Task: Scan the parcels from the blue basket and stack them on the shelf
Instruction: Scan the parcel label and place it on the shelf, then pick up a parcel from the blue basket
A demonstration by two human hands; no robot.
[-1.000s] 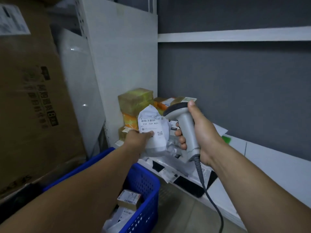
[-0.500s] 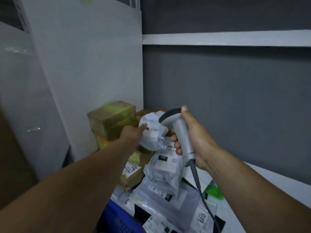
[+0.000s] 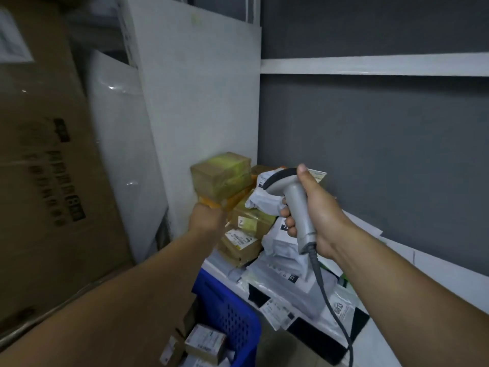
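Dim stockroom corner, backed by a grey wall (image 3: 370,154). Hemmed on the left by a big brown carton (image 3: 47,154) and a white side panel (image 3: 201,102). Low along the wall, a white shelf (image 3: 381,348), with an upper board (image 3: 370,66) overhead. Bottom centre, just below the shelf's edge, the blue basket (image 3: 230,308), not yet emptied. Stacked at the shelf's left end, taped boxes topped by a green-taped box (image 3: 222,176), with flat mailers (image 3: 291,292) spread nearer.

Right hand (image 3: 315,210) wrapped firmly round the grip of the scanner (image 3: 289,200), thumb up its back, head aimed left, cable (image 3: 333,308) trailing down over the mailers. Left hand (image 3: 207,217) up beside the box stack, blurred and seen from behind; cannot tell whether curled or loose, or touching anything. Perched on the stack behind the scanner head, a crumpled white parcel (image 3: 260,201).

Next pick probably the small labelled box (image 3: 205,343) in the basket: well below the left hand, under that forearm, label up, long side seemingly across the basket. Left hand nearer; right busy. Mind the basket rim and cable.
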